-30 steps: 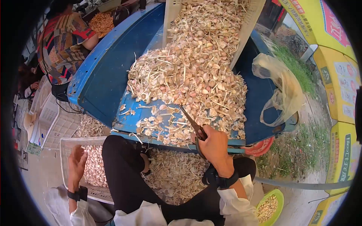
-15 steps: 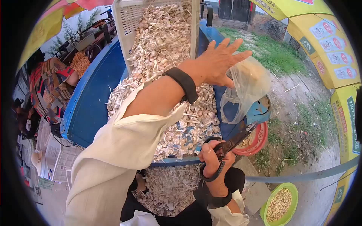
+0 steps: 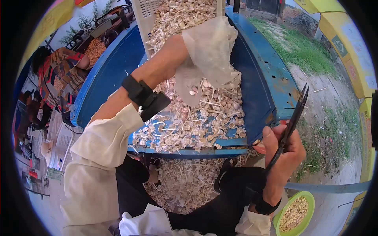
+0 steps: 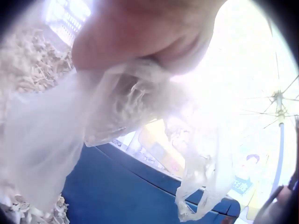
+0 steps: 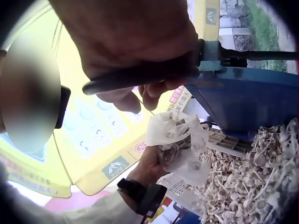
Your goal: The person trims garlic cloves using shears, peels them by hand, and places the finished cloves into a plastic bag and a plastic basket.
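Observation:
My left hand (image 3: 167, 57) holds a thin, clear plastic bag (image 3: 214, 47) over the heap of garlic (image 3: 224, 102). The bag covers most of its fingers in the head view; in the left wrist view, bag folds hang below the hand (image 4: 149, 37). Out to the right, beyond the heap, my right hand (image 3: 289, 155) grips a pair of dark scissors (image 3: 296, 114) with the blades pointing up. One black scissor handle (image 5: 140, 74) crosses beneath that hand in the right wrist view. Dry stalks and loose cloves are mixed through the heap.
The garlic lies in a blue metal cart bed (image 3: 254, 98), spilling from a tipped white crate (image 3: 142, 23). Trimmings (image 3: 181, 188) cover the ground between my legs. A green basin (image 3: 312, 200) of cloves stands at lower right, near a metal pole (image 3: 334, 187). Another person (image 3: 59, 78) sits at left.
My left hand has crossed from the lower left to the plastic bag at the cart's right side and brought it over the garlic. My right hand has moved right with the scissors, blades now upward.

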Motion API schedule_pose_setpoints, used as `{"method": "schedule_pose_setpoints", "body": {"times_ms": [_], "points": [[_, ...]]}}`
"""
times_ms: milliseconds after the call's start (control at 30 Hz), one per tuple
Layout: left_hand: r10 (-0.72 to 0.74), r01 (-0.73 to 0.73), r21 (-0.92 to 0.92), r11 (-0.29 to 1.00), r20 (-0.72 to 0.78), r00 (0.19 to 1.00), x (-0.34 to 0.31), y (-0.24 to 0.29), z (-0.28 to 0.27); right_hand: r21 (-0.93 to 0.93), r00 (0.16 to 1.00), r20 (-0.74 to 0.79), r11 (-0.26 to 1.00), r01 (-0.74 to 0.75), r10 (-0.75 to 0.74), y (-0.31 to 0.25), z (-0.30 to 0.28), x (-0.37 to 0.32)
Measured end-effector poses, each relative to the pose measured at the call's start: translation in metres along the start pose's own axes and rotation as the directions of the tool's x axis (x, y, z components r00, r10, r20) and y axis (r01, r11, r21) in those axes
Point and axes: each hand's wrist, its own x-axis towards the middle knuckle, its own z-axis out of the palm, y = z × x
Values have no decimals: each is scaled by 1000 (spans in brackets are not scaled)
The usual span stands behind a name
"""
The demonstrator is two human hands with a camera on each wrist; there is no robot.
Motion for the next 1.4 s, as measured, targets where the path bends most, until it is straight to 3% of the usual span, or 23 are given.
{"method": "schedule_pose_setpoints", "body": {"times_ms": [33,67,133,200,267,333,400,467,533,633,733,767,800,833,900,1000,1033,1133,1167,1200,1233,1333,1400], "points": [[-26,57,-303,951,104,994,-29,-11,-31,-40,996,51,997,-66,68,-14,-8,13],[-128,160,-360,919,111,985,-57,-24,-64,-340,993,118,940,38,3,-16,-19,30],[-317,343,-484,805,136,938,-112,-55,-127,-612,955,294,757,228,-50,-24,-19,68],[-410,408,-642,649,156,899,-164,-81,-165,-690,875,465,564,454,-135,-20,-5,93],[-458,358,-762,539,92,884,-206,-97,-179,-477,795,583,722,502,-167,-45,31,69],[-417,329,-857,397,151,896,-231,-126,-202,-351,724,688,848,398,-55,-55,81,35],[-446,279,-885,372,93,890,-242,-147,-215,-404,656,750,845,349,87,-22,132,19],[-528,266,-874,407,13,849,-240,-158,-224,-478,692,705,824,303,155,21,170,4],[-590,282,-835,472,-62,805,-238,-162,-229,-623,598,730,683,381,331,60,187,4],[-609,287,-764,579,-171,774,-232,-180,-243,-621,565,783,381,685,260,43,189,-4],[-620,326,-660,677,-273,736,-234,-187,-245,-598,608,781,447,666,139,-25,219,-24],[-563,329,-610,721,-239,791,-235,-210,-253,-427,589,806,751,503,64,-42,239,-45],[-573,336,-594,731,-266,775,-234,-208,-251,-176,593,805,944,278,-24,-58,264,-68],[-580,343,-576,742,-295,759,-235,-199,-246,-97,566,823,969,226,-50,-65,291,-88],[-610,345,-566,748,-385,692,-243,-170,-233,-34,521,820,889,456,-236,-54,340,-127],[-435,385,-207,900,-503,747,-248,-189,-233,-27,407,909,960,279,-93,-61,368,-164],[-434,385,-213,898,-573,696,-249,-192,-238,84,420,900,992,98,-118,-49,373,-166],[-379,225,-309,924,-676,632,-251,-177,-232,133,524,848,926,-353,79,-24,368,-127],[-292,155,-259,953,-668,685,-252,-175,-227,9,544,839,1000,-11,-2,-18,361,-112],[-264,158,-216,963,-672,692,-248,-179,-225,-117,538,838,936,331,-86,-21,352,-100],[-240,166,-174,971,-674,698,-245,-184,-223,-234,504,850,746,623,-155,-22,345,-93],[-294,181,-240,954,-633,716,-239,-184,-219,120,527,819,966,228,-226,-70,332,-101],[-325,141,-339,930,-582,745,-234,-173,-215,314,124,943,949,-16,-310,-88,347,-127]]}}
